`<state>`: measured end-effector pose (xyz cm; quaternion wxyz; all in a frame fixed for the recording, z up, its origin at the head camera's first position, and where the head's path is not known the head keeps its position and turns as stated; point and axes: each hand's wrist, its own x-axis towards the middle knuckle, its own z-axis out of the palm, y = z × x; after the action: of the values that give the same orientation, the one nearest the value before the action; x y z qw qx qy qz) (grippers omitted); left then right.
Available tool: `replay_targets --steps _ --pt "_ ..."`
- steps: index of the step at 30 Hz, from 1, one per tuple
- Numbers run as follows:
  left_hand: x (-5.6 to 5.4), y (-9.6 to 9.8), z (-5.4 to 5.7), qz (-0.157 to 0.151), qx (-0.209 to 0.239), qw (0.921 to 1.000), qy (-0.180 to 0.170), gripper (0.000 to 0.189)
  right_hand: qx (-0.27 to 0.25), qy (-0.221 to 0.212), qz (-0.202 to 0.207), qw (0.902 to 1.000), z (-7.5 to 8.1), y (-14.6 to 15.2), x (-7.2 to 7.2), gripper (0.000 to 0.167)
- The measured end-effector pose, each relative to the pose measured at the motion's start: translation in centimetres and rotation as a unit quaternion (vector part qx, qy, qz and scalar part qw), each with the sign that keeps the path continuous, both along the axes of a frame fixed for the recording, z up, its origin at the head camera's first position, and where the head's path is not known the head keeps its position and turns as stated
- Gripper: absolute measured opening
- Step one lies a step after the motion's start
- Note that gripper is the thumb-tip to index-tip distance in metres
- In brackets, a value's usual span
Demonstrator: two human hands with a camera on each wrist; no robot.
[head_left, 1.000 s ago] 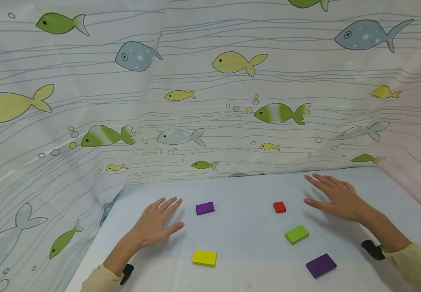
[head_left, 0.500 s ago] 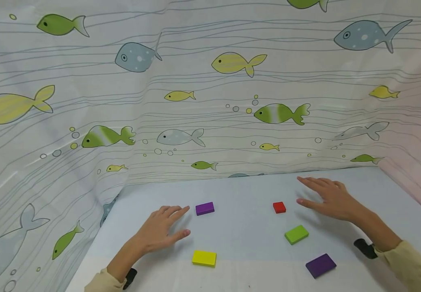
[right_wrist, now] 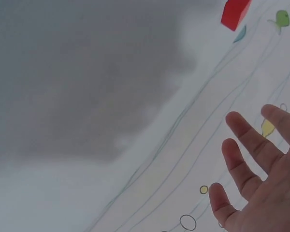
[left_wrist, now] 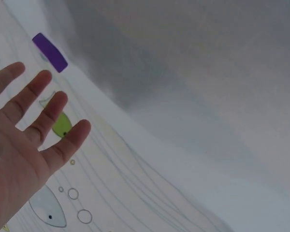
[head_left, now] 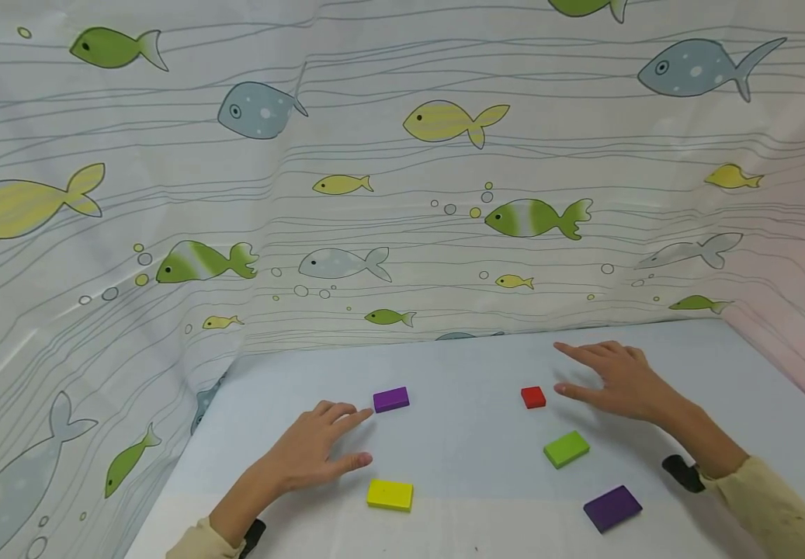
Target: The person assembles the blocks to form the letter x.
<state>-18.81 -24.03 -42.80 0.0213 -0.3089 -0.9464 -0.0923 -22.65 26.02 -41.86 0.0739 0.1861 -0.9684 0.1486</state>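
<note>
My left hand (head_left: 311,449) hovers over the table's left side, fingers spread and holding nothing. Its index fingertip is close to a purple block (head_left: 391,400), and the thumb is above and left of a yellow block (head_left: 390,495). In the left wrist view the purple block (left_wrist: 50,52) shows beyond the fingers. My right hand (head_left: 615,382) is in the air at the right, also holding nothing, its thumb near a small red block (head_left: 532,397). That red block (right_wrist: 235,13) appears at the top of the right wrist view. Whether the left index finger touches the purple block, I cannot tell.
A light green block (head_left: 566,449) and a dark purple block (head_left: 613,509) lie on the white table (head_left: 472,458) below the right hand. A fish-patterned curtain (head_left: 444,233) encloses the table at the back and sides.
The left hand has moved right and slightly nearer, toward the purple and yellow blocks. My right hand has shifted left toward the red block. The blocks stay in place.
</note>
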Motion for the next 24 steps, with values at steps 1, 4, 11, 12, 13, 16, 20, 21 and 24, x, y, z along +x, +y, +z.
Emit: replay_targets --steps 1,4,11,12,13,16,20,21,24 --pt "0.0 0.1 0.0 -0.004 0.002 1.0000 -0.002 0.069 -0.001 -0.001 0.000 1.0000 0.0 -0.2 0.0 0.079" --pt "0.1 0.3 0.0 -0.013 0.006 0.9998 -0.010 0.069 -0.005 -0.005 0.001 1.0000 0.0 -0.6 -0.1 0.079" --pt "0.5 0.6 -0.1 -0.035 0.009 0.9991 -0.023 0.068 -0.005 -0.014 0.005 0.9999 -0.5 -1.3 -0.4 0.080" --pt "0.5 0.6 -0.1 -0.039 0.008 0.9989 -0.024 0.068 -0.006 -0.016 0.007 0.9998 -0.5 -1.4 -0.4 0.080" --pt "0.5 0.7 -0.2 -0.042 0.006 0.9988 -0.024 0.068 -0.007 -0.016 0.008 0.9998 -0.6 -1.5 -0.4 0.080" --pt "0.6 0.9 -0.2 -0.052 0.001 0.9983 -0.028 0.067 -0.011 -0.020 0.010 0.9997 -0.8 -1.8 -0.5 0.079" --pt "0.7 1.2 -0.2 -0.062 0.004 0.9975 -0.032 0.066 -0.010 -0.025 0.012 0.9996 -1.1 -2.2 -0.7 0.078" --pt "0.7 1.2 -0.2 -0.064 0.005 0.9974 -0.031 0.065 -0.009 -0.026 0.012 0.9995 -1.1 -2.2 -0.7 0.078" --pt "0.8 1.3 -0.1 -0.072 0.006 0.9971 -0.025 0.064 -0.011 -0.026 0.012 0.9996 -1.3 -2.3 -0.7 0.076"
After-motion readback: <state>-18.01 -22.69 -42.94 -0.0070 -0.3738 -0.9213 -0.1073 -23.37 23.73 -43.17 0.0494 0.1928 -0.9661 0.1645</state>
